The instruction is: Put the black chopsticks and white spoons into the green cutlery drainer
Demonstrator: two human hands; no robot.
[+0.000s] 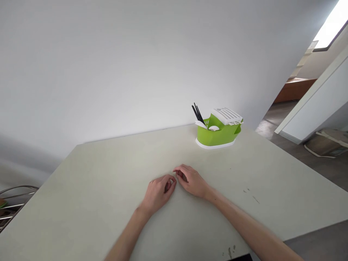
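Both hands rest on the pale tabletop [114, 174], their fingertips close together near its middle. My left hand [158, 192] is loosely curled, the thumb meeting the index finger around a small hollow with nothing seen in it. Just to its right, my right hand [192, 181] is curled in much the same way, and I see nothing in its hollow either. Beyond the right hand, near the wall, stands a green utensil caddy [214, 137] with a white base and a slotted white top [227, 115]. Black chopsticks [198, 113] and white spoons [201, 124] lean in its open left part.
A plain white wall [136, 72] runs along the table's back edge. Dark marks [255, 199] spot the right side of the top. A metal rack [16, 206] is at the far left, and a brown bag [326, 142] lies on the floor at right.
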